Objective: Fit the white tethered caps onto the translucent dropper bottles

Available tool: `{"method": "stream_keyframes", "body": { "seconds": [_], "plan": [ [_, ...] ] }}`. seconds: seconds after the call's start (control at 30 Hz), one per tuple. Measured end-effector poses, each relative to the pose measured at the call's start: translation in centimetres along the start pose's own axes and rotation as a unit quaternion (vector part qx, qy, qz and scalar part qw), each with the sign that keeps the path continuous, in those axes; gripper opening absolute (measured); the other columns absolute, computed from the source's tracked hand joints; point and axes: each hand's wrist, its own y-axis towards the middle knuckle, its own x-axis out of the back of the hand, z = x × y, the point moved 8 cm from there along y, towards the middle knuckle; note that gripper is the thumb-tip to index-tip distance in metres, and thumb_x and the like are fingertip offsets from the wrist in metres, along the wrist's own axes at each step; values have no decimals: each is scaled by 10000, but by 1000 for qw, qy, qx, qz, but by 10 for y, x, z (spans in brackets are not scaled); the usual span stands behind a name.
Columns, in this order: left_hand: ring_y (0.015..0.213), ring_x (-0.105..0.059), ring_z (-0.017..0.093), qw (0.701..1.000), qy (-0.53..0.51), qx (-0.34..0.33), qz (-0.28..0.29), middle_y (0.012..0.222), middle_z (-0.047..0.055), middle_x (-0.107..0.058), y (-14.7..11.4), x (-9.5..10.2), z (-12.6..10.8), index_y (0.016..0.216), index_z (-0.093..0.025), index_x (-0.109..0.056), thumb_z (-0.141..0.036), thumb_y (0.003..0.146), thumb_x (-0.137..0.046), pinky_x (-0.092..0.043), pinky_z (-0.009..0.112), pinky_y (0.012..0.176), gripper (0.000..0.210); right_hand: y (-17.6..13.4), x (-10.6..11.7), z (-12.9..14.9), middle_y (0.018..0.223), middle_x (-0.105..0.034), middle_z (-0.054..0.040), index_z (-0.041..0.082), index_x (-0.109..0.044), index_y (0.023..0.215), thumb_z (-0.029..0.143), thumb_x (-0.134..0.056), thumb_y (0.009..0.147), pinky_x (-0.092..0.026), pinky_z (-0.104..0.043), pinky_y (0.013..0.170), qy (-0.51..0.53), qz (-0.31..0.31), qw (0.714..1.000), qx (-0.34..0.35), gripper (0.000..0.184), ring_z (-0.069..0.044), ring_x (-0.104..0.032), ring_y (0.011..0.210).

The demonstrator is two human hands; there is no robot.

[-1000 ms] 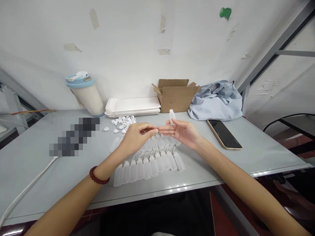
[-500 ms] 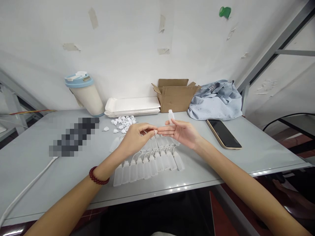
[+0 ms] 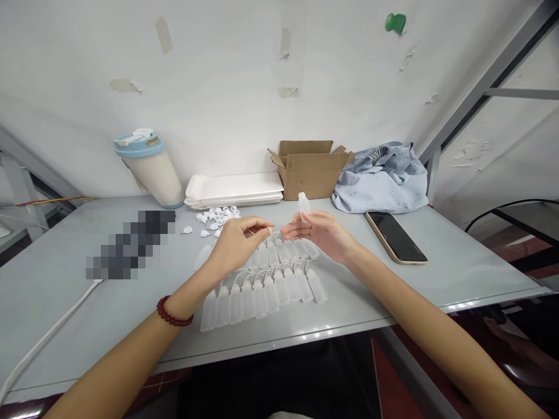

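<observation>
My left hand [image 3: 240,244] pinches a small white cap [image 3: 270,231] between thumb and fingertips. In my right hand [image 3: 325,233], a small translucent squeeze bottle [image 3: 304,205] stands nearly upright, gripped at the thumb, while the other fingers point left towards the cap. A narrow gap parts the two hands. Below them, rows of similar bottles [image 3: 247,302] lie on the grey table [image 3: 131,326], with thin white tubes looping from their tops. My left hand hides part of the back row. A pile of loose white caps [image 3: 220,216] sits just behind that hand.
Along the wall stand a blue-lidded tumbler [image 3: 152,169], a stack of white packs [image 3: 238,189], an open cardboard box [image 3: 312,174] and a light blue cloth [image 3: 384,180]. A phone [image 3: 396,237] lies at right. At left, a white cable [image 3: 48,340] leads to a pixelated dark object [image 3: 131,247].
My hands have parted slightly; the right fingertips no longer touch the left ones and curl in a little more. The cap and bottle stay held.
</observation>
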Motion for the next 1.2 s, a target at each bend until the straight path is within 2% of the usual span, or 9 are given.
{"method": "stream_keyframes", "body": {
  "seconds": [0.07,0.13,0.2,0.3,0.47,0.77,0.93,1.03,1.2],
  "plan": [
    [568,-605,138,999,-21,38,-15,648,5,-674,0,2,7,826,-156,-703,-263,753,-624,-488,261,572,152,-1,-6,-3,741,-677,-53,148,-588,804,403,-547,875,-443,-289,690,-28,31,999,-2,267,-148,-620,667],
    [521,-597,133,997,-46,65,-25,581,-8,-645,0,3,11,824,-142,-688,-262,738,-640,-493,259,556,156,-3,-18,-9,607,-594,-4,142,-574,786,403,-514,895,-397,-259,604,-56,90,994,-19,289,-107,-529,550],
    [548,-622,138,994,-76,73,-33,596,-5,-657,0,3,11,830,-138,-676,-265,720,-664,-512,261,589,168,-6,-29,-16,542,-525,25,141,-558,778,410,-485,909,-336,-241,543,-89,145,985,-40,308,-88,-451,495],
    [654,-667,160,989,-119,78,-38,702,22,-703,-1,2,10,828,-138,-674,-257,699,-687,-535,269,650,176,-10,-38,-23,505,-463,44,141,-537,747,417,-481,904,-266,-239,504,-131,176,974,-62,322,-76,-369,467],
    [724,-674,162,984,-167,64,-27,752,25,-715,-3,1,6,816,-152,-695,-267,686,-718,-548,269,705,175,-9,-38,-25,489,-363,65,149,-517,730,445,-488,890,-184,-246,485,-142,160,974,-69,338,-72,-277,463],
    [705,-661,149,987,-156,27,-23,816,36,-718,-4,2,-5,845,-151,-706,-265,722,-693,-549,268,694,168,-5,-29,-22,507,-328,68,143,-522,715,427,-518,875,-165,-256,493,-140,119,982,-47,326,-69,-266,472],
    [774,-656,158,990,-139,-9,-8,848,41,-714,-5,1,-9,889,-160,-708,-271,755,-676,-548,279,740,177,-4,-27,-24,511,-334,66,143,-521,710,429,-519,872,-173,-254,494,-145,111,982,-43,329,-66,-278,475],
    [836,-650,169,993,-112,-29,-17,899,49,-710,-7,2,-11,908,-168,-708,-261,770,-666,-549,288,768,172,-4,-27,-23,513,-351,62,137,-535,720,440,-515,872,-193,-248,494,-152,95,983,-36,339,-66,-296,477],
    [921,-633,169,989,-77,-115,-45,1003,58,-681,-11,1,-22,921,-181,-714,-225,795,-638,-554,277,792,153,-5,-25,-19,532,-430,36,124,-566,757,485,-510,862,-219,-237,474,-157,58,986,-24,380,-71,-345,480]
  ]
}}
